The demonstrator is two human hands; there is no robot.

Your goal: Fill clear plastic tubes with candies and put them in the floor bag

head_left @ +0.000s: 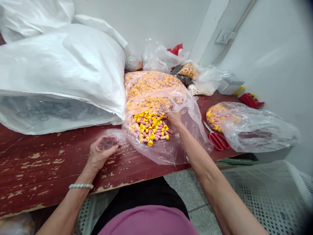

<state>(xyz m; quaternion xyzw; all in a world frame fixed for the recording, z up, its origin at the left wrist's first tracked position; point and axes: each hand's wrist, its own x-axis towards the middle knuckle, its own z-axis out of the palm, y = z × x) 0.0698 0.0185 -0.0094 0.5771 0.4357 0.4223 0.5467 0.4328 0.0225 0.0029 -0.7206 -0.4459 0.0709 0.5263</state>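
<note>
My left hand (99,150) is wrapped round several clear plastic tubes (107,143), their round open ends facing up, just above the table. My right hand (175,118) reaches into a big clear plastic bag (168,155), and its fingers are hidden by the film and the contents. Inside that bag lie many small pieces (153,127) with yellow caps and red-and-white patterned bodies. To the left, a large white sack (73,62) lies with its mouth open, showing more clear tubes (44,111) within.
Red-handled scissors (218,141) lie right of the bag, beside a smaller bag of yellow pieces (216,116). A red tape dispenser (251,99) and filled bags (188,70) stand behind. The worn red table (49,163) ends before my body; a white perforated crate (266,192) is lower right.
</note>
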